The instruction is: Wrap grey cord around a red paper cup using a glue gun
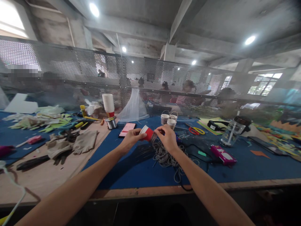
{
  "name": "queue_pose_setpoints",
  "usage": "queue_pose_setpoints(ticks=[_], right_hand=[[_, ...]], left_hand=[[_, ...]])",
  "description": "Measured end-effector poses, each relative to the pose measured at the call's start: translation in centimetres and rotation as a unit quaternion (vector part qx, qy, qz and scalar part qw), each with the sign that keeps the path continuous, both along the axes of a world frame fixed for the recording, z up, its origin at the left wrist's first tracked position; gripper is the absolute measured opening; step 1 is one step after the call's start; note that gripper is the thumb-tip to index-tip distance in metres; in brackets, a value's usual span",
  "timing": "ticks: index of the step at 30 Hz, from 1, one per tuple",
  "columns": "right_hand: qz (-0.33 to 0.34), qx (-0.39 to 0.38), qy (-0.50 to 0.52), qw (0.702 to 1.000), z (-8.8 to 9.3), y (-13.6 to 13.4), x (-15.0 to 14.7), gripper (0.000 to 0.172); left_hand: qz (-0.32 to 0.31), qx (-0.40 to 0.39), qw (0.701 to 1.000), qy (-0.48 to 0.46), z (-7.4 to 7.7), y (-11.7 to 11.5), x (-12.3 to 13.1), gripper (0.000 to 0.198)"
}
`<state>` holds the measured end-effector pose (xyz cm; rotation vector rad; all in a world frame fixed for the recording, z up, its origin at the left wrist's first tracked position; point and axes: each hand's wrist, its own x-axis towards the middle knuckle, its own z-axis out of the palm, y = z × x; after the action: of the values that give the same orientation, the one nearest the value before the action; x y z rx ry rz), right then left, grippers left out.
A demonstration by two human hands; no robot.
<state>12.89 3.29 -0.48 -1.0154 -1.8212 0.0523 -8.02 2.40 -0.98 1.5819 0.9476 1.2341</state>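
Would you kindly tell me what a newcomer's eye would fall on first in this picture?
The red paper cup stands out first, held sideways between the left hand and the right hand above the blue mat. Beneath the right hand lies a tangle of grey cord, and a perforated mesh screen spans the background.

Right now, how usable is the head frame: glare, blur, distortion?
Head view: strong wide-angle bending, so the mesh and table edge bow. The window and ceiling lamps blow out. The people behind the mesh are hazy and the right edge smears. The cup between left hand and right hand is fairly sharp and evenly lit, with soft shadows only.
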Motion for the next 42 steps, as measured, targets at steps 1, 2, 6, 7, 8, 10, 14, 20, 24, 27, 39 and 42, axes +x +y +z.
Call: queue_pose_setpoints(ticks=[1, 2, 6, 7, 8, 10, 14, 20, 24, 27, 39, 42], right_hand=[[0.001, 0.0, 0.0, 1.0, 0.0, 0.0, 0.0, 0.019], [0.002, -0.001, -0.001, 1.0, 0.0, 0.0, 0.0, 0.018], [-0.003, -0.002, -0.002, 1.0, -0.1, 0.1, 0.0, 0.017], [-0.003, -0.004, -0.001, 1.0, -0.1, 0.1, 0.1, 0.017], [-0.003, -0.005, -0.001, 1.0, -0.1, 0.1, 0.1, 0.017], [-0.002, -0.008, 0.0, 1.0, -0.1, 0.1, 0.1, 0.018], [0.0, -0.013, -0.001, 1.0, -0.1, 0.1, 0.1, 0.019], [-0.002, -0.014, -0.011, 1.0, -0.1, 0.5, 0.3, 0.023], [0.001, -0.016, 0.0, 1.0, 0.0, 0.6, 0.5, 0.033], [-0.018, -0.018, 0.014, 1.0, 0.2, 0.6, 0.7, 0.037], [-0.006, -0.156, -0.021, 0.987, -0.5, 0.5, 0.4, 0.043], [-0.008, -0.14, -0.015, 0.99, -0.7, 0.6, 0.4, 0.043]], left_hand=[[-0.002, 0.0, 1.0, 0.001, 0.0, 0.0, 0.0, 0.029], [-0.004, 0.001, 1.0, 0.002, 0.0, 0.0, 0.0, 0.029], [-0.009, 0.003, 1.0, 0.007, 0.0, 0.0, -0.1, 0.027], [-0.011, 0.003, 1.0, 0.008, 0.0, 0.0, -0.1, 0.028], [-0.013, 0.002, 1.0, 0.008, 0.0, -0.1, 0.0, 0.028], [-0.015, 0.002, 1.0, 0.007, 0.1, -0.1, 0.0, 0.028], [-0.02, 0.001, 1.0, 0.002, 0.0, -0.1, 0.0, 0.026], [-0.021, -0.007, 1.0, -0.012, -0.4, 0.1, -0.1, 0.028], [-0.019, -0.019, 0.999, -0.023, -0.4, 0.0, 0.0, 0.032], [-0.021, -0.025, 0.999, -0.038, -0.4, 0.0, 0.1, 0.03], [-0.017, -0.055, 0.996, -0.073, -0.9, 0.2, 0.3, 0.031], [-0.025, -0.067, 0.993, -0.093, -0.8, 0.1, 0.4, 0.033]])
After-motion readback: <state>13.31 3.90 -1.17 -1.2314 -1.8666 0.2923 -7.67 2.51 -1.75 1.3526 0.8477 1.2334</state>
